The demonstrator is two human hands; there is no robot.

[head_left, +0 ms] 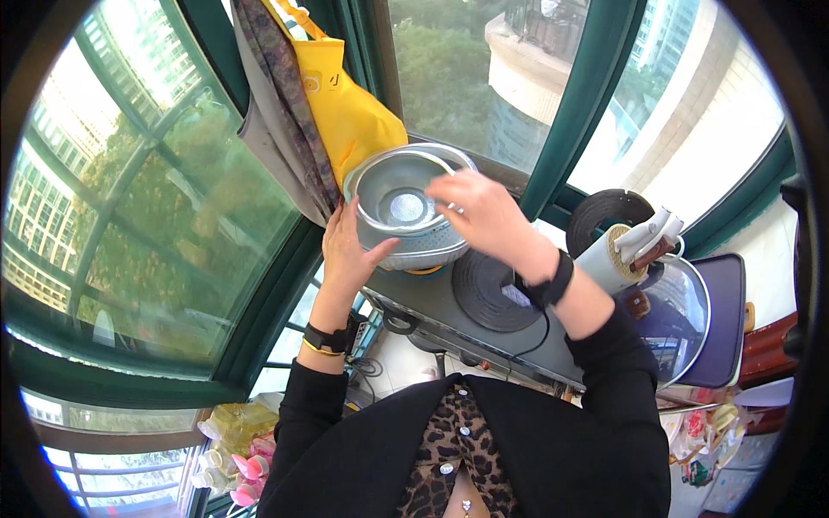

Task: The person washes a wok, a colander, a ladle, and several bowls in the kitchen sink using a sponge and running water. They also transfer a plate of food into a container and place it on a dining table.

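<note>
A round metal bowl [375, 191] with a perforated-looking disc in its bottom sits nested in wider metal vessels, the outermost with a ridged side [421, 261]. The stack stands at the far left end of the dark stovetop counter [447, 311]. My left hand [350, 243] is at the stack's left side, fingers spread and thumb out in front of it; whether it presses on the metal is unclear. Over the right rim of the inner bowl is my right hand [482, 210], blurred, with its fingers bent. Its grip on the rim cannot be made out.
A yellow apron [350, 103] and other cloths hang right behind the stack, beside the window. Black coiled discs [489, 291] lie on the counter. To the right stand a knife block [612, 259], a glass lid [677, 317] and a dark board [722, 317]. Bottles [243, 430] are at lower left.
</note>
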